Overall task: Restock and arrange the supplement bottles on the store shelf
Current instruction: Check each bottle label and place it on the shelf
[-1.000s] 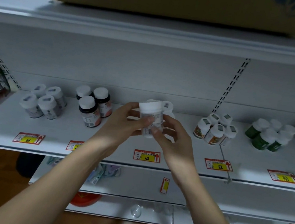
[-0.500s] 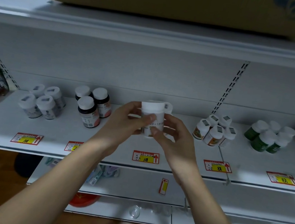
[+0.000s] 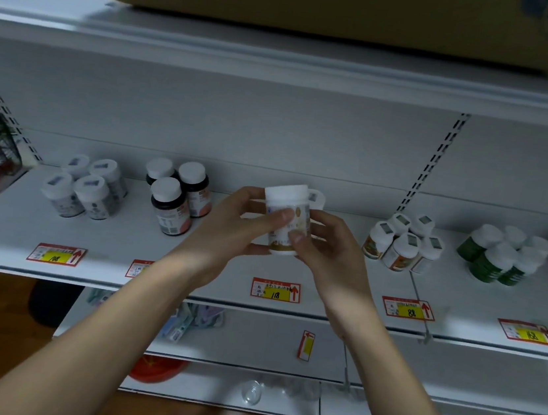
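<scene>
A white supplement bottle [image 3: 291, 209] with a white cap and a gold-printed label is held upright above the middle of the white store shelf [image 3: 240, 272]. My left hand [image 3: 228, 229] grips its left side with the thumb across the label. My right hand [image 3: 333, 249] holds its right side and bottom, thumb on the front. Behind the held bottle another white-capped bottle [image 3: 316, 198] stands on the shelf, mostly hidden.
Bottle groups stand on the shelf: grey-labelled [image 3: 85, 187] at far left, dark ones [image 3: 177, 195] left of centre, white-orange ones [image 3: 402, 244] right of centre, green ones [image 3: 501, 252] farther right. Price tags [image 3: 275, 290] line the front edge. A cardboard box [image 3: 325, 0] sits on the shelf above.
Both hands have turned the bottle slightly, so the gold label faces me instead of the barcode. It has stayed at about the same place above the shelf.
</scene>
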Action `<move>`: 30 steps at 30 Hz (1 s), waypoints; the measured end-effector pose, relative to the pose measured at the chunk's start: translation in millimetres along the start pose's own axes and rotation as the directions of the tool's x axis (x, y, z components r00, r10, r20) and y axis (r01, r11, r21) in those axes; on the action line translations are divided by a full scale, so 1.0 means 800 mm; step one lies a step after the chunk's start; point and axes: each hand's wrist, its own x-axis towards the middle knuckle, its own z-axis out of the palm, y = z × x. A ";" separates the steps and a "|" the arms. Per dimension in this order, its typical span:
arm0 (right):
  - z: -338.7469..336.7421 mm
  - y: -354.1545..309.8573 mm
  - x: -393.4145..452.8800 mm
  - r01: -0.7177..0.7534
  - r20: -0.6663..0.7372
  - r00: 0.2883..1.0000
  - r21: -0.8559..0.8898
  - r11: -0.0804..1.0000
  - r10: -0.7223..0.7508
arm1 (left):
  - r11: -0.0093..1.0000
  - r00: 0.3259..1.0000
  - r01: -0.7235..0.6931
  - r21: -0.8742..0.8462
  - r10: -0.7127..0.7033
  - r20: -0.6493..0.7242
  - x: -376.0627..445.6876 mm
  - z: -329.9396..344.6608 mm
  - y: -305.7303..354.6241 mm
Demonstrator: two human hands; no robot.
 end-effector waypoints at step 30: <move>-0.002 -0.026 0.007 0.301 0.160 0.944 -0.070 0.951 -0.288 | 0.869 0.898 -0.432 0.241 0.391 0.202 -0.008 -0.023 0.031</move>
